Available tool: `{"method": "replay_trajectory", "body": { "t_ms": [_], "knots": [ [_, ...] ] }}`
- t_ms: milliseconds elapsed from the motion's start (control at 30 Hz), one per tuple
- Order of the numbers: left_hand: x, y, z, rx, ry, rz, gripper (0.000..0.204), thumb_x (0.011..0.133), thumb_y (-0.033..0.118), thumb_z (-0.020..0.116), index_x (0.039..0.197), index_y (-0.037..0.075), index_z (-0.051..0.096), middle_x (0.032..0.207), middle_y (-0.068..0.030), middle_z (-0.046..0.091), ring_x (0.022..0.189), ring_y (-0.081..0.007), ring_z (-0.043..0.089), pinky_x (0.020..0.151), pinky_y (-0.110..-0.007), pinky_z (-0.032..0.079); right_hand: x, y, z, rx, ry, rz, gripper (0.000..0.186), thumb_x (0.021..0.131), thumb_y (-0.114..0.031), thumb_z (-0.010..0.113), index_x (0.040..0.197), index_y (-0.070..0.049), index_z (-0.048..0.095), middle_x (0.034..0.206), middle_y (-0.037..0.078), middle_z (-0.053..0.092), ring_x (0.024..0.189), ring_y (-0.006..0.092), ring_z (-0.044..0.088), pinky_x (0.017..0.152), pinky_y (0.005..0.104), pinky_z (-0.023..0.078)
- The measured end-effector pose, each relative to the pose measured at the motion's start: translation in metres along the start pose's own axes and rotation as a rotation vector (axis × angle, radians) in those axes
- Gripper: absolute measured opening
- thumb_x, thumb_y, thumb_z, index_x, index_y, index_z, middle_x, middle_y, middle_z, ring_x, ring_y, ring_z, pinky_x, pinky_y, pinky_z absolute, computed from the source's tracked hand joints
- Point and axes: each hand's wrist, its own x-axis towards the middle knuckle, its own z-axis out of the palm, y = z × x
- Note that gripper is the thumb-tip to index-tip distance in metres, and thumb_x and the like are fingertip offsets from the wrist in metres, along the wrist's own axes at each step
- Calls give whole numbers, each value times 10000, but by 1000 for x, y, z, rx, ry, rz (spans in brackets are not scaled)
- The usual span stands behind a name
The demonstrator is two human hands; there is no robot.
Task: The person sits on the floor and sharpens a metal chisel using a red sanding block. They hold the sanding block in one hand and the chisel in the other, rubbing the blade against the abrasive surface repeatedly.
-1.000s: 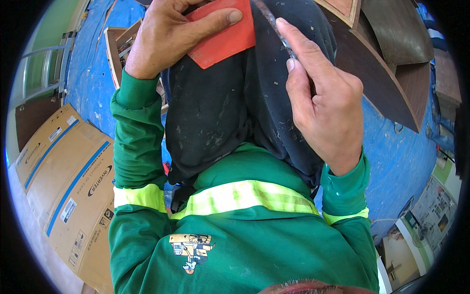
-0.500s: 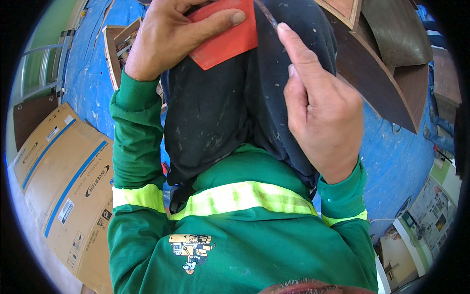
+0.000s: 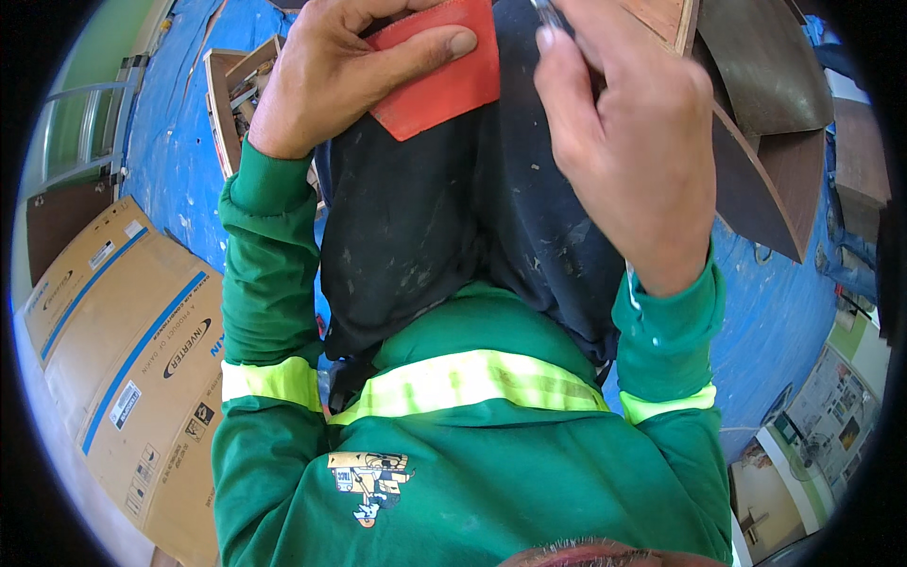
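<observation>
My left hand [image 3: 335, 71] grips a flat red piece [image 3: 430, 94] with straight edges and cut corners, thumb on its face, above my dark, paint-marked trousers [image 3: 406, 217]. My right hand [image 3: 628, 151], slightly blurred, is closed around a thin metal tool [image 3: 545, 13] just right of the red piece; the tool's far end runs out of the top of the picture, so I cannot tell what it touches.
A wooden box of odds and ends [image 3: 220, 104] sits at upper left on the blue sheet [image 3: 170, 180], with a metal ladder [image 3: 85, 123] and cardboard [image 3: 132, 359]. Dark wooden furniture pieces [image 3: 784, 180] stand at upper right.
My right hand has moved forward and slightly rightward with the tool, most of which has left the picture. The red piece in my left hand has shifted slightly down and right.
</observation>
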Motion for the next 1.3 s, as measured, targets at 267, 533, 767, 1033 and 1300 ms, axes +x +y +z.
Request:
{"method": "replay_trajectory", "body": {
  "t_ms": [267, 533, 767, 1033, 1300],
  "knots": [
    [4, 1, 0, -37, -34, -45, 251, 932, 135, 840, 1113, -28, 779, 909, -2, 741, 816, -53, 642, 715, -247, 531, -44, -13, -5, 54, -71, 153, 488, 940, 43, 659, 1410, -88, 676, 790, 169, 671, 601, 230, 607, 599, 369, 513],
    [4, 0, 1, -72, -28, -61, 245, 926, 134, 841, 1101, -27, 781, 878, -15, 737, 794, -61, 646, 697, -252, 525, -48, -12, -2, 35, -56, 128, 490, 960, 55, 646, 1421, -107, 681, 782, 156, 676, 533, 141, 528, 554, 294, 470],
    [3, 0, 3, 31, 22, 64, 256, 913, 134, 849, 1097, -30, 781, 852, -42, 716, 755, -90, 643, 675, -265, 508, -39, -10, 4, -100, -75, 80, 488, 956, 56, 652, 1420, -94, 677, 796, 162, 686, 529, 136, 525, 553, 310, 462],
    [-3, -24, -9, 194, -7, 124, 350, 915, 148, 848, 1216, -11, 770, 1036, -63, 736, 975, -128, 683, 942, -313, 547, 34, -16, 7, -204, -276, 142, 343, 954, -77, 630, 1263, 66, 671, 780, 246, 695, 742, 391, 718, 678, 462, 586],
    [1, 0, 2, -49, 2, -66, 249, 921, 121, 850, 1110, -26, 782, 906, 0, 740, 812, -48, 630, 703, -242, 514, -25, -8, -1, 6, -31, 128, 434, 933, 46, 648, 1363, -5, 669, 789, 198, 687, 640, 248, 613, 612, 377, 506]
  ]
}}
